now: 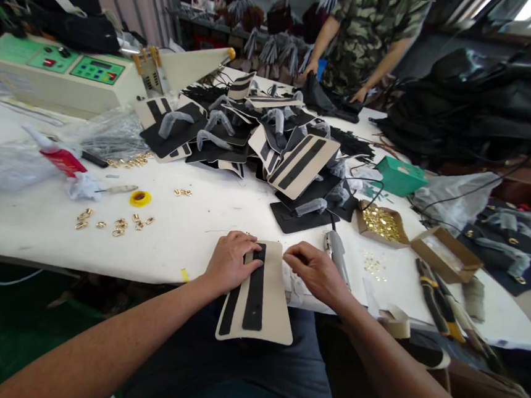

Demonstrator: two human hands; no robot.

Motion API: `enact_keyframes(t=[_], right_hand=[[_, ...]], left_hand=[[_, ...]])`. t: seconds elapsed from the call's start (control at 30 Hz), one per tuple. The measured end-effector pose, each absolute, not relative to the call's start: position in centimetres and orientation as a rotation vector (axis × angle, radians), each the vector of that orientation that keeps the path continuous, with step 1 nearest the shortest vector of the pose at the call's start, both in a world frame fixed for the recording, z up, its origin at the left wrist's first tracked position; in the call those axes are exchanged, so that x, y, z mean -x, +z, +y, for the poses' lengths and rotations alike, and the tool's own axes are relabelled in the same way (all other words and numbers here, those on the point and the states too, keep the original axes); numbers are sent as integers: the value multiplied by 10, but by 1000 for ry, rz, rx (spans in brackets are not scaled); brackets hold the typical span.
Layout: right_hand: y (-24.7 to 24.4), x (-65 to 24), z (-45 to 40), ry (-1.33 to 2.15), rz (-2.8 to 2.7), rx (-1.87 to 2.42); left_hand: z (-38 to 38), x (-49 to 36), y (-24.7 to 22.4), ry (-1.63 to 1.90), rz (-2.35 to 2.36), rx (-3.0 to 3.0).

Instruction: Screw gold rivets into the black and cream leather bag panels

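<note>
A beige panel with two black strips lies in front of me, reaching past the table's near edge over my lap. Small holes show in the wider strip. My left hand holds the panel's upper left part, its fingers and thumb closing in on the strip near the upper hole. Just off the panel's right edge is my right hand, with thumb and forefinger pinched together; whatever they may hold is too small to make out. Beyond that hand lies a grey handheld tool with a cord.
Similar panels with plastic-wrapped handles are heaped mid-table. Gold hardware and yellow tape lie left. A box of gold pieces and pliers are right. Across the table, a person handles black material beyond a control machine.
</note>
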State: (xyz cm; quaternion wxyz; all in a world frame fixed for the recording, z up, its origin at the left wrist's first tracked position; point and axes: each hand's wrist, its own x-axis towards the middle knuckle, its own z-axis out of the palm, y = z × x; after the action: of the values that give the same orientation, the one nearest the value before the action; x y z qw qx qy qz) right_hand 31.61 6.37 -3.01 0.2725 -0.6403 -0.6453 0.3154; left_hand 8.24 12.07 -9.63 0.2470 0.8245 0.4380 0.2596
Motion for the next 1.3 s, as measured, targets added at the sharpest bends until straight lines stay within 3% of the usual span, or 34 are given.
enact_keyframes(t=[0.27, 0.7, 1.03, 1.3], right_hand=[[-68, -275, 92, 791, -1971, 1708], [-67, -268, 93, 641, -2041, 1838], [-63, -273, 112, 1027, -1749, 2027], [-63, -271, 105, 976, -1720, 2040]], left_hand=[[123, -80, -98, 700, 1169, -2266], [123, -78, -98, 681, 1167, -2283], [123, -78, -97, 672, 1163, -2273], [124, -81, -99, 680, 1187, -2265]])
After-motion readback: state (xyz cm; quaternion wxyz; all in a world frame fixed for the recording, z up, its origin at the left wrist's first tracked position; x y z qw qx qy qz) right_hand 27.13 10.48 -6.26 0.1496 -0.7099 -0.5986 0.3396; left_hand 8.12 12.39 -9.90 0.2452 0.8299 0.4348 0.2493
